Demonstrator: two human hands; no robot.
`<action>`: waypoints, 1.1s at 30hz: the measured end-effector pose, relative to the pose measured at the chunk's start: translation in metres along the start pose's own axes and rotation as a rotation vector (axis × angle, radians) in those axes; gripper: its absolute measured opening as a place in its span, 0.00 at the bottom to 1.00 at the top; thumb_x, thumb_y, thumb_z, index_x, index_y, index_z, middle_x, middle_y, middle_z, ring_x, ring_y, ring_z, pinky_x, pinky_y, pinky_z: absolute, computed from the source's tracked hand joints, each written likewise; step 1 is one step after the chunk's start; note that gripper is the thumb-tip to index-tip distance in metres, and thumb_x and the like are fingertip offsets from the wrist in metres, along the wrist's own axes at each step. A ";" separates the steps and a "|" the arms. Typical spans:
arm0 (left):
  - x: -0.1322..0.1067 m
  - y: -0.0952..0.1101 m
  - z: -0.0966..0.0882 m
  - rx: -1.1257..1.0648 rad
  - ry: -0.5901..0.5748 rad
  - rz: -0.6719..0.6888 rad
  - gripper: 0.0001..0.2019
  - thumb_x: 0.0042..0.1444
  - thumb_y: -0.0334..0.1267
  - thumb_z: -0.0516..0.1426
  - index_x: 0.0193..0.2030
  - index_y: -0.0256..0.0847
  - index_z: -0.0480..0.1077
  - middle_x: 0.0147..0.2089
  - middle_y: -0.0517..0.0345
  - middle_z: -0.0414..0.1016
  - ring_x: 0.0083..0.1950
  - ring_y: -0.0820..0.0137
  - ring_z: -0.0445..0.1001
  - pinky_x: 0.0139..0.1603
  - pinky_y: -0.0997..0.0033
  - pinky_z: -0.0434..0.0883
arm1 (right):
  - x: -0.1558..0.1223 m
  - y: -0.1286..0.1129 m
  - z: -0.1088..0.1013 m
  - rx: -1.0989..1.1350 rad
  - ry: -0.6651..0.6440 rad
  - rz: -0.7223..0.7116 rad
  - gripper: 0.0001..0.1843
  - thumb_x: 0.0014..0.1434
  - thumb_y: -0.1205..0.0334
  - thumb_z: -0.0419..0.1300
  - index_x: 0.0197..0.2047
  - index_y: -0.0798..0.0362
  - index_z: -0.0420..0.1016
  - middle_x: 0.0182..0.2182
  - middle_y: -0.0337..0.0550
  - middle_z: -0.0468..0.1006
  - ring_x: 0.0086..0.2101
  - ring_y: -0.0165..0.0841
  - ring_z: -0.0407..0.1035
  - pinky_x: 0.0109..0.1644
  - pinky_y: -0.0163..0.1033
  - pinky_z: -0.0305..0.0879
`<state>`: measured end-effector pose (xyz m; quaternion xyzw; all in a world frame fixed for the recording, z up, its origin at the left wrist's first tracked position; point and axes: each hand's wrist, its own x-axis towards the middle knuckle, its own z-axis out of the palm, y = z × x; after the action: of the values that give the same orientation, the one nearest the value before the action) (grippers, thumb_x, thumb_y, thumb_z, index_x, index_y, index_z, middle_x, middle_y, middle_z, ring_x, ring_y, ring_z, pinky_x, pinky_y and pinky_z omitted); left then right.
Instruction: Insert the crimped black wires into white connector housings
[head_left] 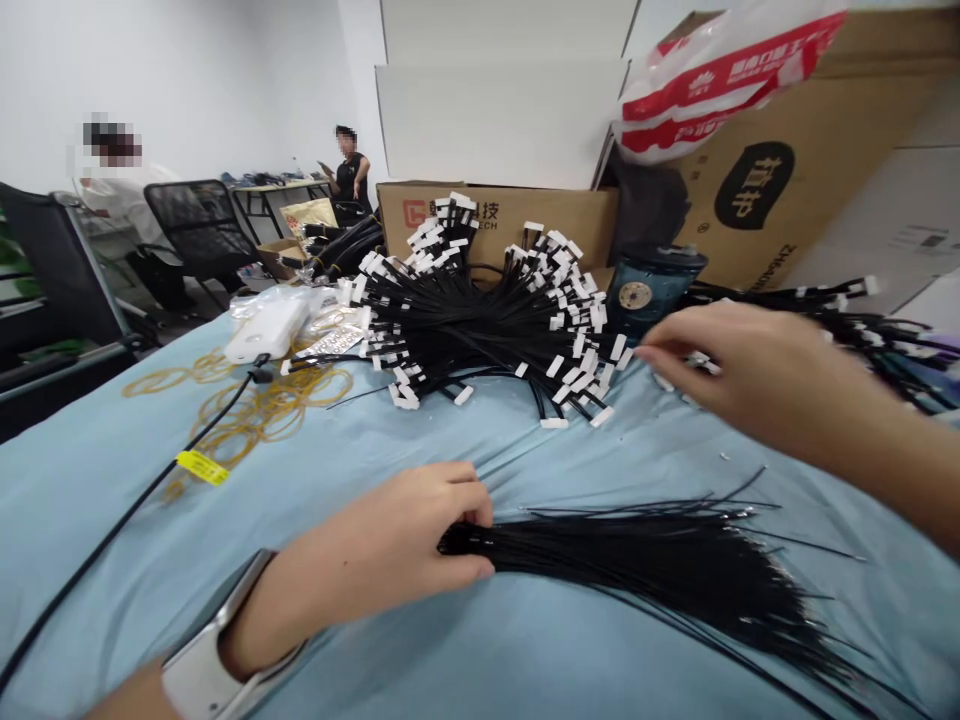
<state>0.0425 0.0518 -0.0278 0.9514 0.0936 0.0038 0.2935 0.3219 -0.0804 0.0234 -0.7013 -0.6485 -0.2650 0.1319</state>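
1. As I read the head camera feed, the left hand is closed around the gathered end of a loose bundle of thin black wires, with fingers and thumb together and clamped on it. The bundle lies on a pale blue cloth and fans out to the right, ending in bright metal tips.
2. The right hand is at the right edge of a large heap of black wires with white rectangular end tabs. Its thumb and forefinger are close together near a few white tabs, but I cannot tell whether they are clamped on anything.
3. In my judgement, a firm, even pinch at the gathered end is good practice here, as it keeps the strands aligned. The thin tips should be kept clear of the tabbed heap to avoid snagging.
4. Nearby are loose amber rubber bands, a black cable with a yellow tag, and a teal cylindrical tin with a round gold label. A white-strapped watch sits on the left wrist.
5. A tan cardboard box shows a red logo, the letters "ECH" and Chinese characters. A larger cardboard box bears a black oval label with white Chinese characters. A red-and-white plastic bag carries printing I cannot read reliably, and the yellow tag is also illegible.
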 end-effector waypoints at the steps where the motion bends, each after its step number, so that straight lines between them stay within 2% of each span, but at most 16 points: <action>1: 0.000 0.000 0.000 -0.009 0.003 0.002 0.04 0.53 0.37 0.57 0.35 0.42 0.68 0.38 0.59 0.69 0.38 0.66 0.69 0.37 0.68 0.63 | 0.011 -0.009 0.012 0.006 -0.024 -0.044 0.09 0.61 0.59 0.53 0.34 0.53 0.72 0.31 0.47 0.75 0.33 0.40 0.68 0.38 0.44 0.61; 4: 0.001 -0.001 0.001 -0.022 0.012 0.015 0.02 0.52 0.35 0.56 0.33 0.43 0.67 0.35 0.60 0.69 0.35 0.67 0.68 0.35 0.69 0.63 | 0.037 -0.015 0.051 0.002 -0.036 -0.111 0.12 0.60 0.63 0.53 0.43 0.59 0.72 0.39 0.55 0.73 0.42 0.44 0.66 0.48 0.48 0.61; 6: 0.002 -0.002 0.003 -0.036 0.022 0.021 0.02 0.50 0.35 0.56 0.32 0.43 0.66 0.34 0.60 0.69 0.34 0.68 0.67 0.34 0.69 0.62 | 0.046 -0.007 0.073 0.006 -0.031 -0.100 0.12 0.60 0.63 0.54 0.44 0.60 0.71 0.39 0.54 0.73 0.43 0.43 0.66 0.49 0.49 0.61; 8: 0.003 -0.005 0.004 -0.057 0.031 0.024 0.02 0.49 0.34 0.57 0.31 0.42 0.67 0.34 0.60 0.69 0.34 0.68 0.67 0.34 0.69 0.63 | 0.051 0.002 0.086 0.023 -0.020 -0.078 0.10 0.60 0.62 0.55 0.42 0.58 0.70 0.38 0.49 0.72 0.42 0.39 0.66 0.48 0.48 0.62; 10: 0.004 -0.007 0.005 -0.080 0.042 0.022 0.05 0.49 0.37 0.59 0.35 0.42 0.69 0.35 0.59 0.69 0.35 0.67 0.67 0.35 0.69 0.63 | 0.052 0.006 0.088 0.056 -0.008 -0.067 0.07 0.59 0.61 0.56 0.38 0.57 0.69 0.36 0.45 0.71 0.42 0.37 0.65 0.47 0.46 0.61; 12: 0.004 -0.009 0.006 -0.102 0.046 0.021 0.13 0.49 0.44 0.61 0.39 0.42 0.70 0.35 0.59 0.70 0.35 0.67 0.68 0.35 0.69 0.64 | 0.052 0.005 0.081 0.104 0.002 -0.058 0.04 0.59 0.63 0.55 0.35 0.55 0.67 0.34 0.44 0.71 0.39 0.36 0.66 0.44 0.43 0.62; 15: 0.002 -0.011 0.004 -0.185 0.025 -0.018 0.21 0.50 0.52 0.60 0.46 0.40 0.70 0.36 0.58 0.70 0.35 0.67 0.68 0.35 0.70 0.65 | 0.051 -0.003 0.059 0.190 0.021 -0.011 0.02 0.59 0.64 0.53 0.34 0.53 0.65 0.27 0.41 0.70 0.29 0.34 0.65 0.34 0.39 0.59; 17: 0.001 -0.011 0.002 -0.249 0.001 -0.053 0.22 0.53 0.52 0.59 0.48 0.39 0.69 0.37 0.58 0.71 0.37 0.67 0.69 0.36 0.70 0.65 | 0.048 -0.012 0.044 0.250 0.048 0.032 0.03 0.60 0.63 0.53 0.34 0.51 0.63 0.21 0.36 0.67 0.22 0.32 0.62 0.28 0.37 0.56; 21: 0.000 -0.011 -0.001 -0.310 -0.014 -0.077 0.22 0.51 0.51 0.60 0.48 0.38 0.69 0.38 0.57 0.71 0.39 0.67 0.68 0.39 0.69 0.66 | 0.042 -0.028 0.023 0.372 0.141 0.091 0.04 0.59 0.64 0.54 0.32 0.50 0.62 0.18 0.33 0.68 0.18 0.28 0.63 0.26 0.35 0.57; 24: 0.001 -0.013 0.000 -0.348 -0.015 -0.091 0.21 0.51 0.50 0.61 0.47 0.38 0.69 0.38 0.57 0.71 0.38 0.67 0.68 0.38 0.70 0.66 | 0.041 -0.035 0.013 0.460 0.288 0.147 0.03 0.60 0.63 0.54 0.33 0.50 0.63 0.20 0.33 0.69 0.19 0.28 0.66 0.23 0.34 0.59; 28: 0.004 -0.016 0.004 -0.394 -0.007 -0.106 0.19 0.55 0.51 0.57 0.46 0.39 0.69 0.36 0.58 0.70 0.36 0.69 0.68 0.36 0.72 0.66 | 0.038 -0.036 0.003 0.678 0.710 0.222 0.04 0.59 0.64 0.57 0.34 0.51 0.63 0.24 0.35 0.69 0.20 0.26 0.67 0.22 0.33 0.64; 29: 0.004 -0.017 0.005 -0.421 -0.004 -0.118 0.18 0.56 0.51 0.56 0.46 0.39 0.69 0.36 0.58 0.70 0.36 0.69 0.68 0.36 0.72 0.66 | 0.035 -0.036 0.001 0.761 0.778 0.224 0.05 0.57 0.64 0.59 0.33 0.52 0.65 0.23 0.35 0.69 0.19 0.25 0.66 0.23 0.34 0.65; 31: 0.006 -0.019 0.007 -0.483 0.015 -0.160 0.19 0.56 0.52 0.56 0.46 0.40 0.68 0.35 0.59 0.70 0.35 0.69 0.68 0.35 0.72 0.66 | 0.024 -0.034 -0.005 0.885 0.817 0.235 0.07 0.55 0.63 0.63 0.31 0.53 0.68 0.22 0.36 0.69 0.18 0.24 0.64 0.23 0.35 0.65; 33: 0.008 -0.021 0.007 -0.551 0.051 -0.209 0.20 0.55 0.54 0.56 0.45 0.40 0.69 0.36 0.58 0.71 0.36 0.69 0.69 0.36 0.72 0.66 | 0.007 -0.030 -0.010 0.873 0.773 0.281 0.06 0.55 0.61 0.64 0.33 0.52 0.70 0.24 0.37 0.70 0.21 0.26 0.66 0.24 0.35 0.65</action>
<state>0.0467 0.0663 -0.0455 0.8206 0.1940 0.0228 0.5371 0.2901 -0.0759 0.0312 -0.5142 -0.5034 -0.1897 0.6680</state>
